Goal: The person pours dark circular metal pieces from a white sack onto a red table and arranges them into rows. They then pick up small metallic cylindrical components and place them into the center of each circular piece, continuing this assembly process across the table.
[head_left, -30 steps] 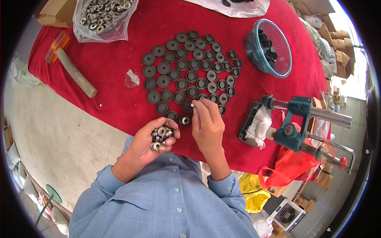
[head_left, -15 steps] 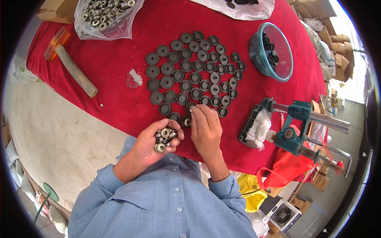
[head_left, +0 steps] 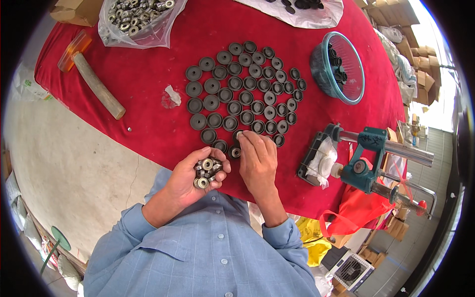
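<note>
My left hand [head_left: 190,180] is cupped round several steel ball bearings [head_left: 208,166], palm up, just off the table's near edge. At the near side of a group of round black plastic caps [head_left: 246,97], my right hand [head_left: 258,161] reaches down with its fingers pinched together. A small shiny bearing [head_left: 239,133] shows at those fingertips, over one of the caps and partly hidden by the fingers. Just left of the right hand, another bearing [head_left: 236,152] sits in a black cap. Most other caps lie flat, some with a small central post showing.
A clear bag of bearings [head_left: 161,37] stands at the far left, near a hammer [head_left: 99,91] with a wooden handle. On the right are a blue-rimmed plastic basket [head_left: 363,79] holding black parts and a green hand press [head_left: 358,175]. A white sack [head_left: 297,20] lies at the back.
My right fingertips stay over the same cap, the bearing at them showing slightly more. My left hand keeps its handful of bearings. The whole view has shifted slightly.
</note>
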A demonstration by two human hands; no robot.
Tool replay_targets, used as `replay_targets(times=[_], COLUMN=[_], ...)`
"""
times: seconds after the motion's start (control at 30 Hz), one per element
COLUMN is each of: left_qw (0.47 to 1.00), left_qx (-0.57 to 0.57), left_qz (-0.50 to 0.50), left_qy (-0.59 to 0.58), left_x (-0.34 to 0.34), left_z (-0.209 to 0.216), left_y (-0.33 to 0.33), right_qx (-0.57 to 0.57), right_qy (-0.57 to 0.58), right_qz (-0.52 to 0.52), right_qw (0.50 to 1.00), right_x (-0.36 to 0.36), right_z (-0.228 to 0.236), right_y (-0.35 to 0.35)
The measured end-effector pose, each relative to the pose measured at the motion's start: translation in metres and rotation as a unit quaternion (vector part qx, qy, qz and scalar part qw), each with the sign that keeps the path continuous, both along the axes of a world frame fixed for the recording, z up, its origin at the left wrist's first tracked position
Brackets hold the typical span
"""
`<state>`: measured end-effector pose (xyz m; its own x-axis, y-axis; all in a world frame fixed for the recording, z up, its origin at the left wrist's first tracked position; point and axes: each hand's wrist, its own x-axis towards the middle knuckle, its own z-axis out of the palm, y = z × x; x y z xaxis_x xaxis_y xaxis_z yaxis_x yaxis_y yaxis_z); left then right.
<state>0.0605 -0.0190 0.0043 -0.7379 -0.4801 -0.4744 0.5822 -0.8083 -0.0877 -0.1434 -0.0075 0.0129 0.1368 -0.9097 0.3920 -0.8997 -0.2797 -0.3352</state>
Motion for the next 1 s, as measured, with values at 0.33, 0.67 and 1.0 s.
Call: replay_targets(times=[0.33,0.67,1.0], left_qw=[0.999,0.998,0.998], left_qx=[-0.005,0.009,-0.013], left_qz=[0.013,0.063,0.062], left_qy=[-0.037,0.006,0.0], left_x=[-0.003,-0.005,-0.006], left_z=[0.0,0.006,0.005], left_y=[0.002,0.0,0.001], right_qx=[0.007,0.028,0.05], right_qy=[0.095,-0.161,-0.121], right_qz=[-0.03,-0.003,0.063], right_qw=[0.995,0.987,0.989], right_x=[0.007,0.012,0.021], right_z=[0.007,0.024,0.025], right_y=[0.006,0.024,0.025])
